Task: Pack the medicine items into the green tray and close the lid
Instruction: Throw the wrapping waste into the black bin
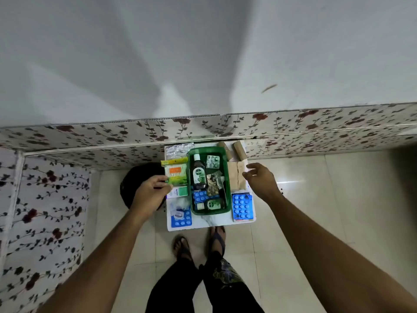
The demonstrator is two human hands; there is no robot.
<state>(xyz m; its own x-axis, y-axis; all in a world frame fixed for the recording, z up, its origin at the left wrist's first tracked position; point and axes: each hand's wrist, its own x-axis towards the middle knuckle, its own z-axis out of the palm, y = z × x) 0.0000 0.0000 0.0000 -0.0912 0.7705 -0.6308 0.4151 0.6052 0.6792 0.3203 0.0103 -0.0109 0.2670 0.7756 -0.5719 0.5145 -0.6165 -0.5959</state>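
The green tray (227, 175) sits in the middle of a small white table (207, 221). Inside it lie a dark Dettol bottle (199, 173), a silver blister strip (212, 161), a blue blister pack (200, 197) and a small green bottle (213, 204). My left hand (151, 192) pinches the near corner of a yellow-green packet (177, 173) lying left of the tray. My right hand (262, 180) hovers with fingers apart over beige bandage packs (237, 175) to the right of the tray. No lid is visible.
On the table also lie a blue tablet card (242, 206) at the right, another blue card (181, 219) and cotton (180, 203) at the near left, a white-green box (179, 191), two beige rolls (239, 150) and clear strips (178, 149) at the back. A black stool (140, 177) stands left; my sandalled feet (198, 242) below.
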